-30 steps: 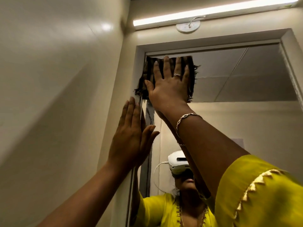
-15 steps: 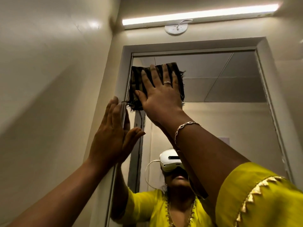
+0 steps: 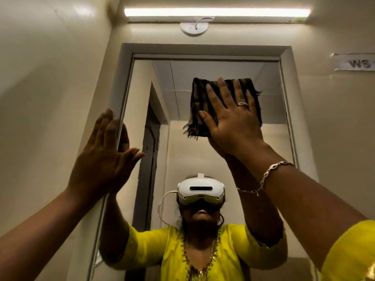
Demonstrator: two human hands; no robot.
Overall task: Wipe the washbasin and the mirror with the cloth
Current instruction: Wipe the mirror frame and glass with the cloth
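Your fingers on the right hand are spread wide and flat, pressing the dark striped cloth against the mirror in the upper centre-right of the frame; nothing is gripped, the palm just pins the folded cloth to the glass. A ring sits on one finger and a bracelet hangs at your wrist. Your left hand, at centre left, is open with fingers straight and together, thumb out, laid flat on the mirror's left frame edge, holding nothing. The cloth's frayed corner hangs at its lower left. A lit tube light runs across the top. The washbasin is out of view.
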